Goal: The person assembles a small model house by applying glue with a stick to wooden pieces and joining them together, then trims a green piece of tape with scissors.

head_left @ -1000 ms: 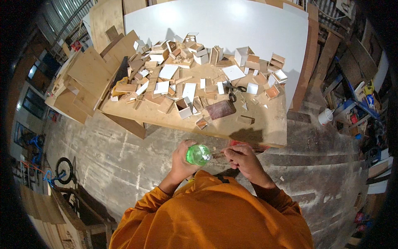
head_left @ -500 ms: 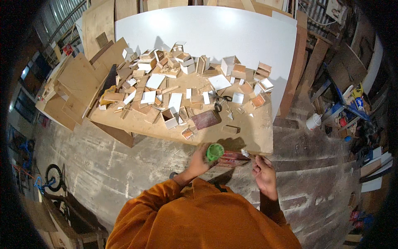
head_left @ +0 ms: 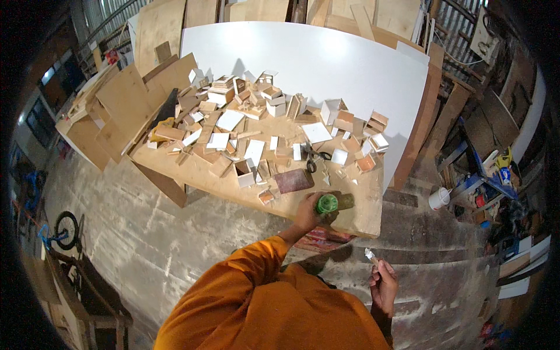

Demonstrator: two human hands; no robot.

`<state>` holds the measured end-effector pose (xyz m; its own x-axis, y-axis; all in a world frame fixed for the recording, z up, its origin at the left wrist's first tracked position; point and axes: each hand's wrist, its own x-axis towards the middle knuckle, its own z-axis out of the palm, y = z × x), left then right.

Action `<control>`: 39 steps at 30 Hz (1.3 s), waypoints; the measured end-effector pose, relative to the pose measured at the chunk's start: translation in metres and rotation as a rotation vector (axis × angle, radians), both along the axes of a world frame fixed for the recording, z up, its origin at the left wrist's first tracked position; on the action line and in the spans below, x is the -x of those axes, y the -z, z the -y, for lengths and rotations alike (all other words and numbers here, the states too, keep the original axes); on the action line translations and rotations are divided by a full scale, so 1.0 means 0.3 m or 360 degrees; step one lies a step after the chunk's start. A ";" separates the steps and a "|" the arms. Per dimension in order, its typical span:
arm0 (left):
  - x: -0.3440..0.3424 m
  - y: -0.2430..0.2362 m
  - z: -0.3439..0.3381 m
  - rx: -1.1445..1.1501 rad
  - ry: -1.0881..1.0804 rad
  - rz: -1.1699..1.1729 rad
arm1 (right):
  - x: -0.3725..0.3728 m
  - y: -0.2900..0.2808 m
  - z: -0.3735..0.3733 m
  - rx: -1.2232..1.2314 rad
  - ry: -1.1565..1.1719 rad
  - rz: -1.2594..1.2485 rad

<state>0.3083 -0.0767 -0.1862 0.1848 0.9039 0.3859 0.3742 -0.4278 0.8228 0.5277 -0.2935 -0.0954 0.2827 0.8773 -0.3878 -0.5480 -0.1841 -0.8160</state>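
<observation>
My left hand (head_left: pixel 307 211) is wrapped round a green cup-like container (head_left: pixel 327 203), over the front right part of the worktable (head_left: pixel 364 217). Whether its base touches the tabletop cannot be seen. Off the table's front edge, my right hand (head_left: pixel 383 286) pinches a thin stick with a white, smeared tip (head_left: pixel 370 255), perhaps a small brush. Behind the container lie a dark red sheet (head_left: pixel 293 181), which looks like sandpaper, and black-handled scissors (head_left: pixel 315 159). Small wooden and white boxes and offcuts (head_left: pixel 242 172) crowd the left and back of the table.
A white panel (head_left: pixel 303 64) stands along the table's back. Plywood sheets (head_left: pixel 125 90) lean at the left. On the floor to the right is a white bucket (head_left: pixel 438 199), near a blue-framed stand (head_left: pixel 475 185). A bicycle wheel (head_left: pixel 66 230) shows at the far left.
My left hand has carried the green container forward and right, over the table. My right hand has drawn back from the table edge with the white-tipped stick. The whole view has shifted slightly.
</observation>
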 end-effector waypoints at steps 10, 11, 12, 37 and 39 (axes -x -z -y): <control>0.093 0.046 0.053 0.0027 -0.0162 -0.0006 | 0.070 0.010 -0.116 -0.0012 -0.0158 -0.0037; 0.117 0.036 0.072 0.0063 -0.0165 0.0027 | 0.081 0.005 -0.125 -0.0015 -0.0167 -0.0035; 0.143 0.026 0.092 0.0098 -0.0164 0.0058 | 0.090 -0.001 -0.132 -0.0020 -0.0173 -0.0036; 0.593 -0.019 0.009 0.0236 -0.0188 -0.0424 | 0.215 0.069 -0.195 0.0094 -0.0425 0.0044; 0.596 -0.014 0.007 0.0205 -0.0174 -0.0396 | 0.217 0.084 -0.200 0.0096 -0.0458 0.0072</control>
<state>0.1294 -0.0789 -0.1819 0.1585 0.9622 0.2216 0.6093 -0.2719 0.7448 0.4627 -0.2334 -0.1206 0.0439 0.8996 -0.4344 -0.4298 -0.3756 -0.8211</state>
